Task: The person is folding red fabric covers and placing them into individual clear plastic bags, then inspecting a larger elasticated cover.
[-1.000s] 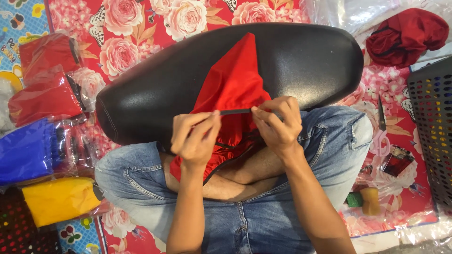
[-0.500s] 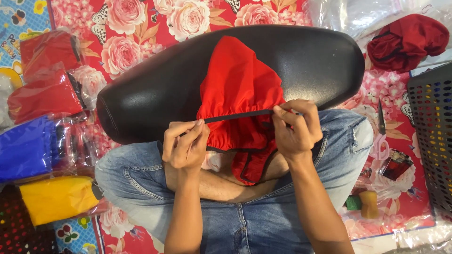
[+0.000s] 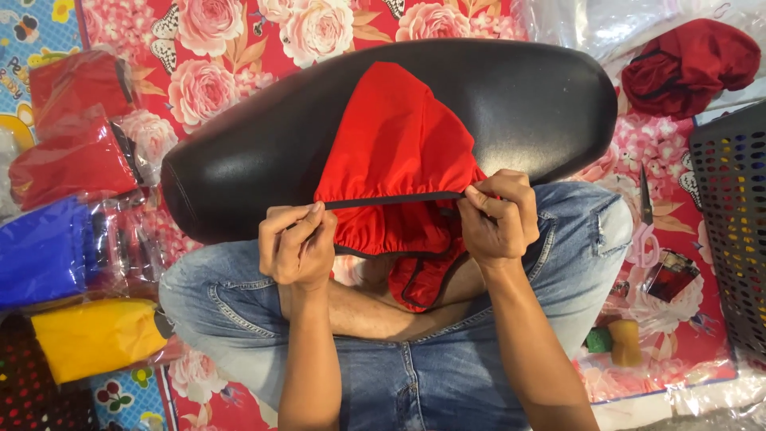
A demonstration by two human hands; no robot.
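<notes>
Black seat [image 3: 263, 152] — gathered red cover [image 3: 395, 152]

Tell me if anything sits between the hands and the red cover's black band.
Nothing visible does. The left hand and right hand already pinch the black elastic band of the red cover, stretched taut over the black seat.

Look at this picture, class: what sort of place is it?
Probably a home floor workspace for fitting seat covers: a black seat on a flowered mat, bagged coloured covers alongside, scissors nearby.
</notes>
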